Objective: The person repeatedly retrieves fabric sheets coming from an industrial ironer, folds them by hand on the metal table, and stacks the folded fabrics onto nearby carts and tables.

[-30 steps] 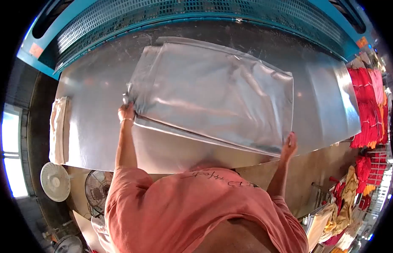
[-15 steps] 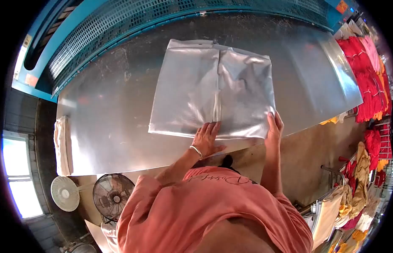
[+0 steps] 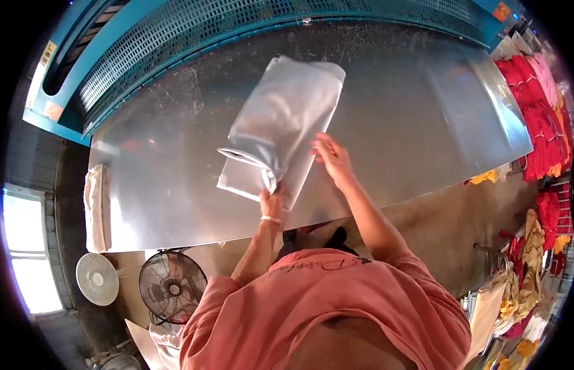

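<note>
Silvery grey sheet material (image 3: 287, 105), folded into a narrow bundle, lies slanted on the shiny metal table (image 3: 398, 123). Its near end is bunched and partly lifted, with a loose flap at the lower left. My left hand (image 3: 273, 200), a pale bracelet at its wrist, grips this near end. Just right of the bundle is my right hand (image 3: 329, 154), its fingers apart and holding nothing, slightly blurred.
A blue machine with perforated panels (image 3: 145, 68) borders the table's far side. Folded cream cloth (image 3: 98, 208) lies at the left end. Two fans (image 3: 173, 288) stand below left. Red cloth (image 3: 526, 111) hangs at the right, above a rack with more fabrics.
The sheet has been folded over into a narrower bundle. My left hand has moved left and closed on its near end; my right hand has let go and moved left and up.
</note>
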A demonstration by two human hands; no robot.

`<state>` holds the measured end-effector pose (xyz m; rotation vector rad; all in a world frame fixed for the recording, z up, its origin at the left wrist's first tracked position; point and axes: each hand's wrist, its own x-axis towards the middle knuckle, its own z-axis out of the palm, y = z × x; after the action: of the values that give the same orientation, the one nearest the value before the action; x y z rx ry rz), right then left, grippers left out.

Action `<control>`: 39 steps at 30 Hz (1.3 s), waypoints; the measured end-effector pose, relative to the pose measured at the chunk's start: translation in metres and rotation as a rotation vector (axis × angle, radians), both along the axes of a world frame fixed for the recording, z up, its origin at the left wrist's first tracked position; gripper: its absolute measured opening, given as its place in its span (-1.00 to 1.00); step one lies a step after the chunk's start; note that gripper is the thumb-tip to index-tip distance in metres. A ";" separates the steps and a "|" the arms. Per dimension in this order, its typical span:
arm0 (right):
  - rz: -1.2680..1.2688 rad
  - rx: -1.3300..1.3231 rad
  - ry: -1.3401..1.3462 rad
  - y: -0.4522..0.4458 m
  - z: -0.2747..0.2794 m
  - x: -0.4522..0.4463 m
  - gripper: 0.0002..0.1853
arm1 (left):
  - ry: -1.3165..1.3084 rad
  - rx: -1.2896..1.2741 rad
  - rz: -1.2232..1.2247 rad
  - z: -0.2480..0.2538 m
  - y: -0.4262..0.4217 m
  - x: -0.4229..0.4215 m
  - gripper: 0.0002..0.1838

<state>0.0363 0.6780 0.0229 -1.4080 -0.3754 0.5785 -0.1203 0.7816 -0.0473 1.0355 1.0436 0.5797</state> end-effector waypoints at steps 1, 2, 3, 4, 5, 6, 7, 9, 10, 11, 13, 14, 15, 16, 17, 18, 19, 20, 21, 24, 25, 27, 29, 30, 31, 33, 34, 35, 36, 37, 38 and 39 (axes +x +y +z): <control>-0.113 -0.015 0.081 -0.010 -0.018 -0.003 -0.44 | -0.004 -0.054 -0.045 -0.005 0.018 -0.029 -0.82; -0.224 -0.037 0.163 -0.016 -0.028 -0.009 -0.41 | -0.092 -0.058 0.049 0.000 0.023 -0.056 -0.86; -0.247 -0.025 0.206 -0.015 -0.032 -0.018 -0.40 | -0.060 0.073 0.030 -0.014 0.042 -0.090 -0.80; -0.275 -0.005 0.246 -0.013 -0.034 -0.024 -0.39 | -0.030 0.210 0.006 -0.028 0.062 -0.116 -0.73; -0.308 0.022 0.288 -0.010 -0.036 -0.032 -0.38 | -0.065 0.386 0.106 -0.016 0.071 -0.129 -0.60; -0.233 -0.026 0.344 -0.001 -0.037 -0.035 -0.41 | 0.121 0.674 0.175 -0.014 0.082 -0.141 -0.53; -0.159 -0.070 0.399 0.017 -0.037 -0.034 -0.43 | 0.062 0.536 0.142 -0.025 0.097 -0.149 -0.50; -0.112 -0.138 0.438 0.052 -0.044 -0.033 -0.50 | -0.030 0.376 0.007 -0.017 0.114 -0.140 -0.48; -0.139 -0.170 0.424 0.067 -0.049 -0.034 -0.54 | -0.063 0.350 -0.093 0.003 0.117 -0.125 -0.49; -0.159 -0.126 0.399 0.072 -0.052 -0.035 -0.61 | 0.141 0.269 -0.169 -0.004 0.129 -0.116 -0.52; -0.197 -0.023 0.341 0.067 -0.057 -0.048 -0.67 | 0.009 0.322 -0.231 0.007 0.133 -0.108 -0.55; -0.240 0.010 0.307 0.056 -0.046 -0.061 -0.68 | -0.076 0.339 -0.291 0.010 0.132 -0.097 -0.56; -0.292 -0.004 0.317 0.046 -0.038 -0.071 -0.69 | -0.008 0.310 -0.367 -0.001 0.144 -0.097 -0.59; -0.357 -0.021 0.338 0.027 -0.035 -0.089 -0.70 | -0.055 0.087 -0.461 0.021 0.134 -0.101 -0.62; -0.395 0.010 0.392 0.003 -0.036 -0.108 -0.71 | -0.042 0.075 -0.560 0.025 0.131 -0.104 -0.63; -0.430 0.050 0.442 -0.020 -0.036 -0.128 -0.72 | 0.011 0.124 -0.628 0.029 0.127 -0.111 -0.64; -0.476 0.062 0.209 -0.048 -0.038 -0.154 -0.74 | 0.144 0.499 -0.944 0.000 0.150 -0.120 -0.55; -0.590 0.094 0.302 -0.071 -0.030 -0.175 -0.76 | -0.072 0.071 -0.756 0.069 0.108 -0.119 -0.43; -0.711 0.134 0.389 -0.094 -0.022 -0.196 -0.78 | -0.050 -0.014 -0.830 0.102 0.087 -0.119 -0.35; -1.067 0.270 0.741 -0.155 -0.041 -0.247 -0.77 | -0.037 0.113 -1.209 0.127 0.048 -0.098 -0.44; -1.136 0.271 0.678 -0.173 -0.048 -0.262 -0.76 | 0.001 0.063 -1.279 0.143 0.025 -0.087 -0.43; -1.265 0.257 0.633 -0.197 -0.016 -0.296 -0.76 | 0.075 -0.008 -1.379 0.205 -0.020 -0.082 -0.41; -1.442 0.309 0.539 -0.260 -0.001 -0.315 -0.70 | 0.022 -0.015 -1.546 0.181 -0.082 -0.047 -0.43; -1.524 0.330 0.475 -0.291 -0.003 -0.329 -0.69 | -0.017 -0.020 -1.618 0.176 -0.115 -0.039 -0.45; -1.607 0.212 0.331 -0.324 0.002 -0.348 -0.69 | -0.062 -0.079 -1.638 0.185 -0.160 -0.042 -0.49; -1.801 0.134 0.130 -0.389 0.033 -0.381 -0.71 | -0.139 -0.023 -1.851 0.189 -0.237 -0.036 -0.52; -1.918 0.181 0.067 -0.420 0.057 -0.397 -0.72 | -0.192 -0.008 -1.927 0.194 -0.279 -0.040 -0.54; -1.937 0.059 0.038 -0.457 0.072 -0.419 -0.73 | -0.305 -0.019 -1.937 0.194 -0.322 -0.050 -0.55; -1.950 -0.060 0.019 -0.492 0.086 -0.442 -0.74 | -0.410 -0.027 -1.945 0.194 -0.363 -0.060 -0.57; -2.030 -0.130 -0.028 -0.517 0.108 -0.459 -0.73 | -0.472 0.009 -2.020 0.190 -0.399 -0.063 -0.57; -2.101 -0.206 -0.081 -0.542 0.123 -0.473 -0.71 | -0.542 0.042 -2.086 0.186 -0.435 -0.065 -0.57; -2.133 -0.156 -0.212 -0.573 0.123 -0.488 -0.73 | -0.597 0.085 -2.101 0.189 -0.473 -0.073 -0.57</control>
<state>-0.4517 0.1046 0.1463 -1.2459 1.0317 -1.2965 -0.1933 0.3087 0.1415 1.3105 -0.8229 -0.8009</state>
